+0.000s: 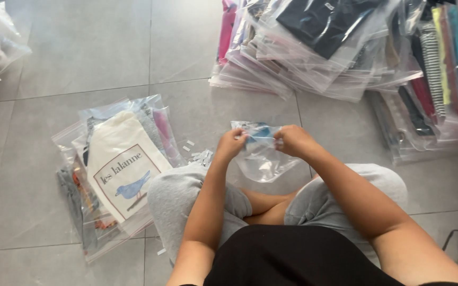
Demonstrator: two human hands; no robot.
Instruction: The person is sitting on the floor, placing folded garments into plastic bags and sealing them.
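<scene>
Crossed legs in grey trousers (186, 196) sit closest, and just above them a clear, crinkled plastic bag with something blue inside (261, 153) hangs over the tiled floor (107, 47). Left hand (231, 143) and right hand (292, 140) are closed, each pinching a top corner, so the bag's upper edge is stretched taut between them. Beside the left knee lies a stack of bagged garments topped by a cream cloth with a blue bird print (120, 167); farther off, piles of bagged clothes (314, 47).
</scene>
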